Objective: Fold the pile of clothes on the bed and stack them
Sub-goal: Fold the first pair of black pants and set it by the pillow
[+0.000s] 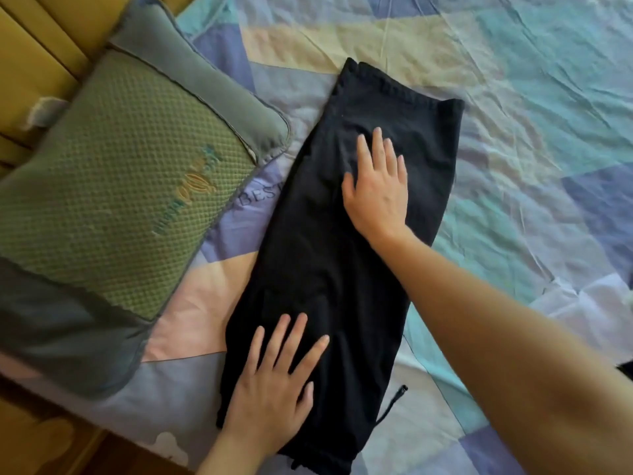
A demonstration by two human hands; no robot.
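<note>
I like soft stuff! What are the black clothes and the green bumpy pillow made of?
The black folded garment looks like soft matte cloth, maybe cotton: it has no shine and wrinkles gently under the flat hands. The green bumpy pillow looks like knitted or quilted fabric: small raised dots cover its top, with smoother grey cloth at the border. The exact fibres cannot be told.

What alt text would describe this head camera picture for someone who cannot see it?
Two bare hands, the left hand near and the right hand farther, press flat on a long black fabric garment on a pastel patchwork bedsheet; a green textured pillow lies beside it.
</note>
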